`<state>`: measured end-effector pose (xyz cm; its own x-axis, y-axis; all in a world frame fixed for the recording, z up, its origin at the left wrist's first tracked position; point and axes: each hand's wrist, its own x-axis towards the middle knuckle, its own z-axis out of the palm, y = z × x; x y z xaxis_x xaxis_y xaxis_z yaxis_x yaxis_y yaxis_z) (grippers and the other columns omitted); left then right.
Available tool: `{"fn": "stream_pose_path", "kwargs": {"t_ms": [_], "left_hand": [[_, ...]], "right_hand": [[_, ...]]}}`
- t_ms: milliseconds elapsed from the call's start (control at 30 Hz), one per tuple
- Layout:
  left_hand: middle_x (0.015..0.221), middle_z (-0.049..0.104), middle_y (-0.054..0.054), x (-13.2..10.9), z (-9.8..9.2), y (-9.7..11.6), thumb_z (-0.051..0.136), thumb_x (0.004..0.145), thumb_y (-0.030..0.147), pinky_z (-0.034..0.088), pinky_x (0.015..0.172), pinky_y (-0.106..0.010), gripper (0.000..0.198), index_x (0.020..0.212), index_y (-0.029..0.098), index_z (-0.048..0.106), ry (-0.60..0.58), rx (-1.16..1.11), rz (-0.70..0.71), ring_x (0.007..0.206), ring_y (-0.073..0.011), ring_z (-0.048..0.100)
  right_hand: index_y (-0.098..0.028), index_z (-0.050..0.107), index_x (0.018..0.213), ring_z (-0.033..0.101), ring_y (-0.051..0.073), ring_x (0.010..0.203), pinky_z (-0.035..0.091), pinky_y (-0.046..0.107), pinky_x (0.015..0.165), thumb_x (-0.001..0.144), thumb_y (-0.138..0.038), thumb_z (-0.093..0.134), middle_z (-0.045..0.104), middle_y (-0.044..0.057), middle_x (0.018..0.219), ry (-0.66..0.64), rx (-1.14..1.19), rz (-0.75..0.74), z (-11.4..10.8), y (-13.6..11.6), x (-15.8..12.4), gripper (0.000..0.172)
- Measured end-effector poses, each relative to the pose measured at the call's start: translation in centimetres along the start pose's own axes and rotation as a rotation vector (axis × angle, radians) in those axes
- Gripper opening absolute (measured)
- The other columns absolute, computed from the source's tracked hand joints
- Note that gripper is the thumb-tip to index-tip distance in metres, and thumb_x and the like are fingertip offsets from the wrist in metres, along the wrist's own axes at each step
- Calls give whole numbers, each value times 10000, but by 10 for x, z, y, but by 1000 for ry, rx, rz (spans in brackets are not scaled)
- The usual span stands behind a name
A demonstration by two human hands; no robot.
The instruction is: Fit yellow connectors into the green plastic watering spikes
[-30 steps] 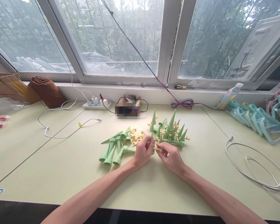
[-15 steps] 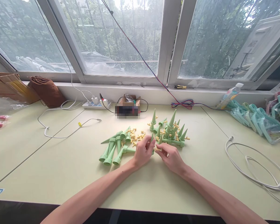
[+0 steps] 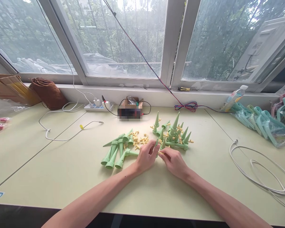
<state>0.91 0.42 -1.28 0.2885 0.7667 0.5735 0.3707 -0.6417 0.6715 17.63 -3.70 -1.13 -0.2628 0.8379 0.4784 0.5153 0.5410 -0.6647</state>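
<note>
My left hand is closed around a green plastic spike; its tip shows above the fingers and the rest is mostly hidden. Close beside it, my right hand pinches a small yellow valve against the spike's side. To the left lie several green spikes without yellow parts. Loose yellow valves are scattered behind my left hand. Beyond my right hand stand and lie several green spikes with yellow valves fitted in them.
A power strip and a small cardboard box sit at the back by the window. White cables lie to the left, and a coiled white cable to the right. Bagged teal plastic items and a bottle are at the back right.
Both hands have shifted very slightly; the green spike now stands a little lower in my left fingers. Less of the yellow valve shows between my hands.
</note>
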Motion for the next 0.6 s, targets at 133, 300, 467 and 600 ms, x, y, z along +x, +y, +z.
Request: {"fn": "stream_pose_path", "kwargs": {"t_ms": [133, 300, 467, 600], "left_hand": [[587, 407, 54, -1, 0, 2, 467, 992, 335, 306, 491, -215, 235, 839, 187, 565, -20, -5, 24, 506, -90, 356], [749, 568, -11, 0, -4, 4, 432, 1008, 286, 382, 548, -233, 192, 969, 182, 589, -42, -20, 165, 553, -101, 427], [904, 606, -84, 1, -8, 5, 371, 1028, 254, 451, 623, -262, 282, 1206, 199, 582, -78, -64, 321, 691, -147, 543], [991, 605, -107, 3, -7, 6, 354, 1035, 243, 478, 690, -294, 300, 1210, 206, 594, -1, -105, 275, 772, -165, 573]], "right_hand": [[-193, 563, 744, 461, 139, 545, 373, 263, 531, 1041, -365, 406, 546, 1, 631, -6, 18, 25, -1, 0, 0, 377], [-202, 515, 694, 404, 131, 527, 347, 263, 512, 1042, -383, 389, 483, -17, 601, 16, 55, 45, -2, 1, 1, 411], [-197, 542, 697, 367, 120, 487, 315, 259, 474, 1036, -424, 406, 446, -31, 562, 50, 104, 81, -3, -1, 2, 431], [-190, 580, 753, 391, 124, 489, 325, 259, 473, 1034, -434, 420, 475, -27, 571, 111, 115, 118, -3, -1, 3, 405]]}}
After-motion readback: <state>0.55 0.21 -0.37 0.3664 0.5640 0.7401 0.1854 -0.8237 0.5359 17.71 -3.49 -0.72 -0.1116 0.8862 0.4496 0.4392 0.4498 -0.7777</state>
